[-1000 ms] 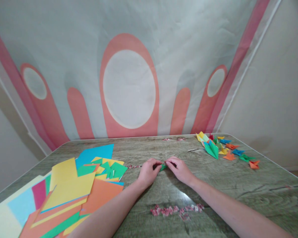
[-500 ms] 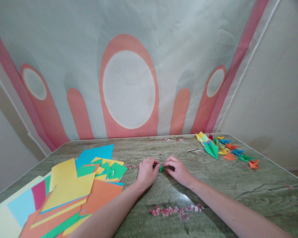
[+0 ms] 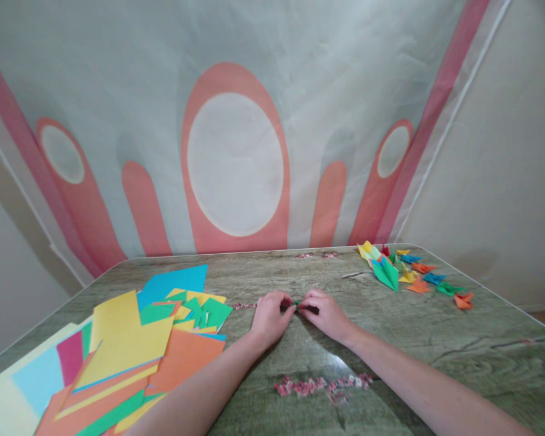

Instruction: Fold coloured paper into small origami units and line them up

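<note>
A small piece of folded green paper (image 3: 296, 303) is pinched between my two hands over the middle of the table, mostly hidden by the fingertips. My left hand (image 3: 272, 313) grips it from the left, thumb and fingers closed together. From the right, my right hand (image 3: 323, 310) holds it with thumb and forefinger in a pinch. The fingertips of both hands almost touch. Its exact folded shape is too small to make out.
Coloured paper sheets (image 3: 131, 339) lie in an overlapping pile on the left, with green and yellow scraps (image 3: 204, 312) on top. Several folded paper figures (image 3: 420, 284) and a green paper plane (image 3: 386, 272) sit at the back right. A printed cloth (image 3: 236, 163) hangs behind the table (image 3: 418, 351).
My left fingers have shifted slightly right, closer to my right fingertips. Less of the green paper shows between the hands now.
</note>
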Demonstrator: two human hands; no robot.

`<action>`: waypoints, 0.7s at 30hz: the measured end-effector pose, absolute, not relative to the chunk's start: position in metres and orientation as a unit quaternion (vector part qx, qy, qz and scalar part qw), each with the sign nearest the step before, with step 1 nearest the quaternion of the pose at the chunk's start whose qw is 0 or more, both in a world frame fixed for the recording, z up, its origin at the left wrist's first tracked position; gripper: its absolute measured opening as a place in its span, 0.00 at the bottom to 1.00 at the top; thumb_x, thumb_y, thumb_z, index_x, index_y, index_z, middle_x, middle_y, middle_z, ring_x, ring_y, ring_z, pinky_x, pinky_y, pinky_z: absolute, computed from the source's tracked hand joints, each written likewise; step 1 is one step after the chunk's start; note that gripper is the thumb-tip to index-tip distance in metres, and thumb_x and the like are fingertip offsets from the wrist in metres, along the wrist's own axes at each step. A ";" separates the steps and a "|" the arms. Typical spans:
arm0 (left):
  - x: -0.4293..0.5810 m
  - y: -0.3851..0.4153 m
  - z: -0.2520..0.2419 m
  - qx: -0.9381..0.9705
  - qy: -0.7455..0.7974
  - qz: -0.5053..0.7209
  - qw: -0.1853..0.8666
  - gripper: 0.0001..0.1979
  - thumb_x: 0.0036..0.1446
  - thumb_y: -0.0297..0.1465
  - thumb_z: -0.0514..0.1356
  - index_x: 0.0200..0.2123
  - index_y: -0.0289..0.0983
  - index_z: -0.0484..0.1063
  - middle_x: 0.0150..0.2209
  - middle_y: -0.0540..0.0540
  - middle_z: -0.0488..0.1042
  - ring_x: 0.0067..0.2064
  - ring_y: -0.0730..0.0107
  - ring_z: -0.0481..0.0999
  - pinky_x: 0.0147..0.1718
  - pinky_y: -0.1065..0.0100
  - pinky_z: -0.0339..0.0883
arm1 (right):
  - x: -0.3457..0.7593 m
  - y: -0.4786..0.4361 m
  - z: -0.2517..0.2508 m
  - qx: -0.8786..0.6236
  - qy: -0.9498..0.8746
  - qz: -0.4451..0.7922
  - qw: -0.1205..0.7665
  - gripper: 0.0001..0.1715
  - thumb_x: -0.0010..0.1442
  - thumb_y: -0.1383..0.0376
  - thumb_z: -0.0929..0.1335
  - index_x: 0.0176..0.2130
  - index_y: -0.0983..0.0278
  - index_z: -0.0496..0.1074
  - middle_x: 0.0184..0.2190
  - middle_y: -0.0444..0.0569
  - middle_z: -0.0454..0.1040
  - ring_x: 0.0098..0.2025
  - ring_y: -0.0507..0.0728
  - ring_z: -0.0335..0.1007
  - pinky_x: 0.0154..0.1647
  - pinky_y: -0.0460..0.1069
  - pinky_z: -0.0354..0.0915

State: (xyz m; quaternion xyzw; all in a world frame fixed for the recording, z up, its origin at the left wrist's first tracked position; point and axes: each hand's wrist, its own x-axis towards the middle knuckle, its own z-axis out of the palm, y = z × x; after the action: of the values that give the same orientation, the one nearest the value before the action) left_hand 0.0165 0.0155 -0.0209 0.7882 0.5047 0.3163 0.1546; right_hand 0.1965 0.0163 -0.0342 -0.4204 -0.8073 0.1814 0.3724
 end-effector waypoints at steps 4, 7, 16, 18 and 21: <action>0.016 0.015 -0.020 0.797 0.497 0.306 0.153 0.04 0.51 0.30 0.58 0.31 0.39 0.72 0.31 0.48 0.73 0.35 0.66 0.70 0.36 0.67 0.60 | 0.196 0.016 -0.031 -0.433 -0.791 0.189 0.388 0.09 0.57 0.63 0.65 0.31 0.62 0.74 0.29 0.47 0.71 0.33 0.54 0.65 0.36 0.49 0.61; 0.015 0.015 -0.021 0.804 0.493 0.300 0.145 0.04 0.51 0.30 0.58 0.31 0.39 0.72 0.31 0.48 0.73 0.35 0.66 0.70 0.36 0.67 0.60 | 0.197 0.017 -0.032 -0.445 -0.773 0.193 0.408 0.06 0.55 0.63 0.67 0.33 0.63 0.73 0.29 0.47 0.71 0.33 0.55 0.66 0.35 0.49 0.61; 0.016 0.015 -0.020 0.821 0.484 0.282 0.113 0.03 0.52 0.32 0.59 0.32 0.41 0.72 0.32 0.49 0.73 0.37 0.65 0.69 0.37 0.66 0.58 | 0.197 0.019 -0.037 -0.441 -0.792 0.182 0.380 0.06 0.57 0.65 0.66 0.33 0.62 0.74 0.28 0.47 0.71 0.34 0.55 0.65 0.36 0.49 0.61; 0.016 0.014 -0.018 0.827 0.477 0.277 0.105 0.05 0.52 0.33 0.60 0.32 0.41 0.73 0.32 0.49 0.73 0.38 0.64 0.69 0.37 0.66 0.58 | 0.197 0.019 -0.037 -0.440 -0.796 0.176 0.377 0.06 0.57 0.65 0.66 0.32 0.62 0.74 0.28 0.47 0.71 0.34 0.55 0.65 0.36 0.49 0.60; 0.016 0.013 -0.016 0.833 0.472 0.271 0.101 0.05 0.53 0.34 0.58 0.33 0.42 0.73 0.33 0.49 0.72 0.38 0.65 0.69 0.37 0.67 0.58 | 0.197 0.018 -0.037 -0.437 -0.802 0.170 0.371 0.06 0.58 0.65 0.66 0.32 0.63 0.73 0.28 0.47 0.70 0.34 0.55 0.65 0.37 0.49 0.60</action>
State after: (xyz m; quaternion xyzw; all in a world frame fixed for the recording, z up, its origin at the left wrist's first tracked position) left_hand 0.0157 0.0128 -0.0157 0.8329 0.4721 0.2707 0.1006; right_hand 0.1967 0.0177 -0.0368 -0.4366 -0.8017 0.1698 0.3711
